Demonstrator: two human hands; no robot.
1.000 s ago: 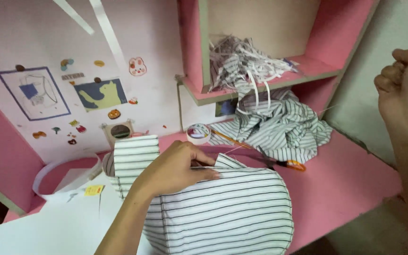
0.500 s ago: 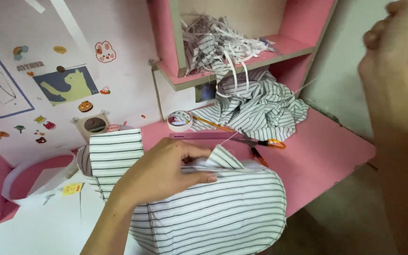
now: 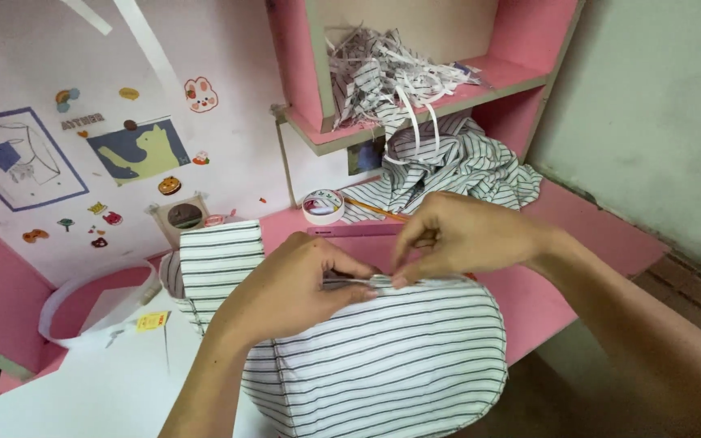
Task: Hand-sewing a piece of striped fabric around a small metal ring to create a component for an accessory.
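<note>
So there's a pink desk [image 3: 594, 235] with a striped bag [image 3: 383, 365] at its front edge, left hand [image 3: 285, 284] gripping the bag's top rim, right hand [image 3: 464, 235] fingers pinched together on that same rim.

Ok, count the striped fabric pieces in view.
3: the rounded piece both hands pinch, a flat strip behind the left hand, a crumpled heap under the shelf. More may be hidden.
</note>
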